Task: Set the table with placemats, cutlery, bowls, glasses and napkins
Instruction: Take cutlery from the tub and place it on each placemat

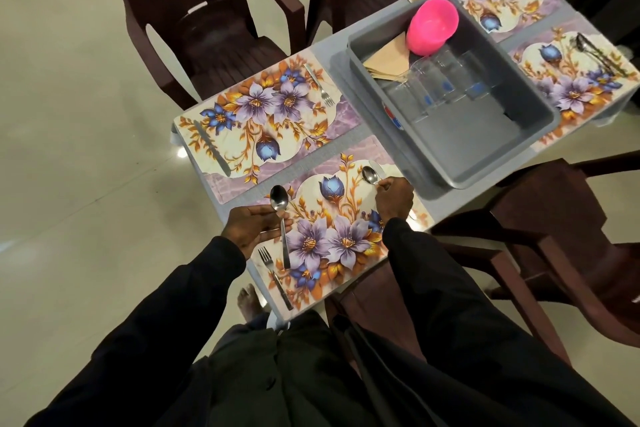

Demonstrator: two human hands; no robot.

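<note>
L hand (pixel 256 224) grips spoon (pixel 280 201); R hand (pixel 394 198) pinches 2nd spoon (pixel 370 175).

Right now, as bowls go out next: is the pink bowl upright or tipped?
Tipped: pink bowl lies tilted inside the grey bin, beside the napkins.

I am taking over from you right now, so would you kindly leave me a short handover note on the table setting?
Left hand: holds a spoon over the near placemat, left side.
Right hand: pinches a second spoon at that mat's right edge.
Grey tub: holds the pink bowl, napkins and glasses.
Done: four placemats laid; near fork down; far-left mat has a fork and knife; right mat has cutlery.
Left: both spoons, remaining cutlery, bowls, glasses, napkins.
</note>
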